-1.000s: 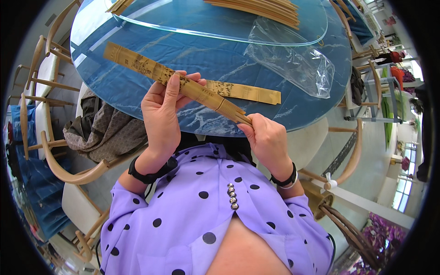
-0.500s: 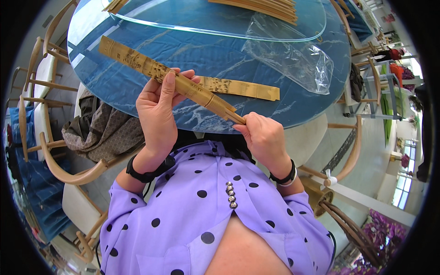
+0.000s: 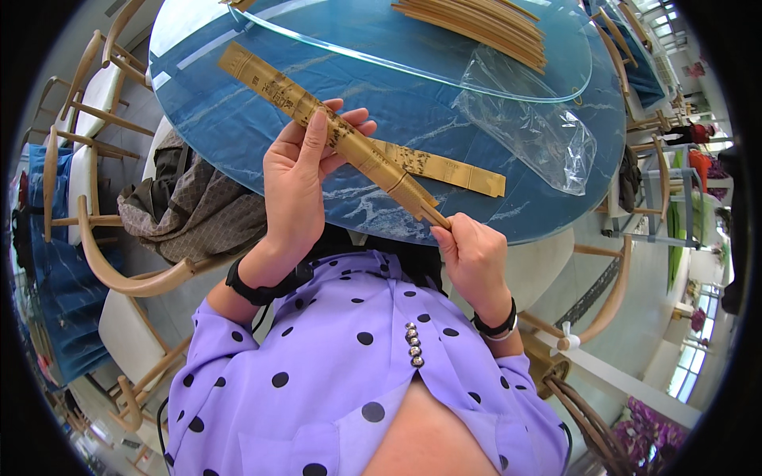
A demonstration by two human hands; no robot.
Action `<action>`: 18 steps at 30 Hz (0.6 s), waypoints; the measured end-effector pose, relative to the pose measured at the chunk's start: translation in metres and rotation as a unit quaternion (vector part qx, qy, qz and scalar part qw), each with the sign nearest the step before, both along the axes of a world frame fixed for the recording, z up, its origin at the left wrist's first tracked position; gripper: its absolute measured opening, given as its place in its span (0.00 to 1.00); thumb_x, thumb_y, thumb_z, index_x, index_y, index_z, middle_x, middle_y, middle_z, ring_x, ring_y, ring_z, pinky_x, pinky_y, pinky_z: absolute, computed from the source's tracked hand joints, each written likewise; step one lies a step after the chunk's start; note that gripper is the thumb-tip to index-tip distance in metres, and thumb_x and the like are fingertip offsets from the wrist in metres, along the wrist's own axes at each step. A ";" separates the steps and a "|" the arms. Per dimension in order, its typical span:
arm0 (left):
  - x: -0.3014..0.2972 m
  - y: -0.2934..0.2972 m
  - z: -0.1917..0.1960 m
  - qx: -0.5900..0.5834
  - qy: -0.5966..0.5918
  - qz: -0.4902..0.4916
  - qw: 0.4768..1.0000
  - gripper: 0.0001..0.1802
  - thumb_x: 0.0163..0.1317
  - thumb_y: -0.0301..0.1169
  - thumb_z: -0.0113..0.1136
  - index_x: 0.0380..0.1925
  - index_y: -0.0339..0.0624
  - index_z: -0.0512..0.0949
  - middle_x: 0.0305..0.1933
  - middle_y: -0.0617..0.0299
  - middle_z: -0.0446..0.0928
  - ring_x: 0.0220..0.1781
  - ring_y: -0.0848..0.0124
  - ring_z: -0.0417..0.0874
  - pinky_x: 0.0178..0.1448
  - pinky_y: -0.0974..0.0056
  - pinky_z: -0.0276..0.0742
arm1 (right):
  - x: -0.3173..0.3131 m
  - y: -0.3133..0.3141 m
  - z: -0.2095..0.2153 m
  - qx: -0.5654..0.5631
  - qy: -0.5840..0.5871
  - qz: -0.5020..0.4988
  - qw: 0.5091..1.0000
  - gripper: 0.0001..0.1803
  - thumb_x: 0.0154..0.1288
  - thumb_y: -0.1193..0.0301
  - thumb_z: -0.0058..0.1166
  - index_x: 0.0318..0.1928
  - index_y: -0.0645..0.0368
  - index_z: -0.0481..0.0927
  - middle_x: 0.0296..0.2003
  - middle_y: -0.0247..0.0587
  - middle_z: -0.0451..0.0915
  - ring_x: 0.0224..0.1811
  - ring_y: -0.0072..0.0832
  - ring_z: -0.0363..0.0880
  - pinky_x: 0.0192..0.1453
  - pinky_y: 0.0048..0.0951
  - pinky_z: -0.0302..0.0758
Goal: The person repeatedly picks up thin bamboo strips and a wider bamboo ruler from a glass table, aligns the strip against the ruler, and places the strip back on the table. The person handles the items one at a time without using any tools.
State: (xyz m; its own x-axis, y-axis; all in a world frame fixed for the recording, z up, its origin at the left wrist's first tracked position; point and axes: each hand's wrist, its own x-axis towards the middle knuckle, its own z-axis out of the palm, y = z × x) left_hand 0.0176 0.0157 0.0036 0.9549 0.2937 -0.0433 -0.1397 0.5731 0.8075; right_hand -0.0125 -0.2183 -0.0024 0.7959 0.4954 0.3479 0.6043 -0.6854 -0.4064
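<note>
A folded fan point(image 3: 333, 131) is slanting above the blue counter point(image 3: 413, 119), its narrow end low. The left hand point(image 3: 298, 186) is wrapping its grip around the middle, while the right hand point(image 3: 468, 254) is pinching the base. Just behind, a second fan point(image 3: 448, 168) is lying flat, with a plastic bag point(image 3: 532, 131) and stacked slats point(image 3: 476, 20) farther off.

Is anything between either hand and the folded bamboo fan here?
Nothing visible. The left hand wraps the folded bamboo fan mid-length, and the right hand pinches its narrow end directly, above the blue table.
</note>
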 end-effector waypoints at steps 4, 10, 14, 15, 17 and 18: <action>-0.001 0.006 -0.003 0.021 -0.025 -0.023 0.999 0.18 0.77 0.37 0.54 0.49 0.29 0.79 0.48 0.43 0.85 0.50 0.56 0.89 0.56 0.57 0.88 | -0.002 0.000 0.000 0.014 0.007 0.001 1.000 0.15 0.72 0.67 0.59 0.30 0.59 0.70 0.21 0.42 0.71 0.21 0.43 0.73 0.24 0.39 0.68; -0.004 -0.002 -0.004 0.011 -0.029 -0.029 0.999 0.17 0.77 0.37 0.55 0.49 0.29 0.79 0.47 0.45 0.85 0.50 0.57 0.89 0.55 0.57 0.88 | -0.002 0.003 0.000 0.032 0.012 0.002 0.999 0.15 0.72 0.68 0.58 0.30 0.60 0.70 0.20 0.43 0.70 0.20 0.44 0.72 0.24 0.39 0.67; -0.003 0.000 -0.007 0.004 -0.014 -0.036 0.999 0.17 0.77 0.36 0.55 0.49 0.29 0.78 0.47 0.45 0.85 0.50 0.57 0.89 0.56 0.57 0.88 | -0.003 0.003 0.003 0.031 0.026 0.005 0.999 0.15 0.72 0.68 0.58 0.29 0.60 0.71 0.21 0.44 0.71 0.20 0.44 0.72 0.24 0.39 0.68; -0.003 0.000 -0.006 0.002 -0.014 -0.039 0.999 0.17 0.77 0.36 0.55 0.49 0.29 0.78 0.47 0.46 0.85 0.50 0.57 0.89 0.56 0.57 0.88 | -0.003 0.003 0.003 0.029 0.029 0.006 0.999 0.15 0.72 0.68 0.58 0.29 0.60 0.71 0.21 0.44 0.72 0.20 0.44 0.72 0.24 0.39 0.68; -0.004 -0.001 -0.005 0.001 -0.015 -0.040 0.999 0.17 0.77 0.36 0.55 0.49 0.29 0.78 0.47 0.46 0.85 0.50 0.57 0.89 0.56 0.57 0.88 | -0.004 0.004 0.003 0.034 0.031 0.003 0.999 0.14 0.72 0.69 0.58 0.30 0.60 0.71 0.21 0.44 0.72 0.20 0.44 0.72 0.25 0.40 0.68; -0.005 -0.002 -0.004 0.003 -0.017 -0.039 0.999 0.17 0.77 0.36 0.55 0.49 0.29 0.78 0.47 0.46 0.85 0.50 0.57 0.89 0.56 0.57 0.88 | -0.004 0.004 0.003 0.036 0.033 0.001 0.999 0.14 0.72 0.69 0.58 0.30 0.60 0.71 0.21 0.45 0.72 0.20 0.44 0.73 0.25 0.40 0.68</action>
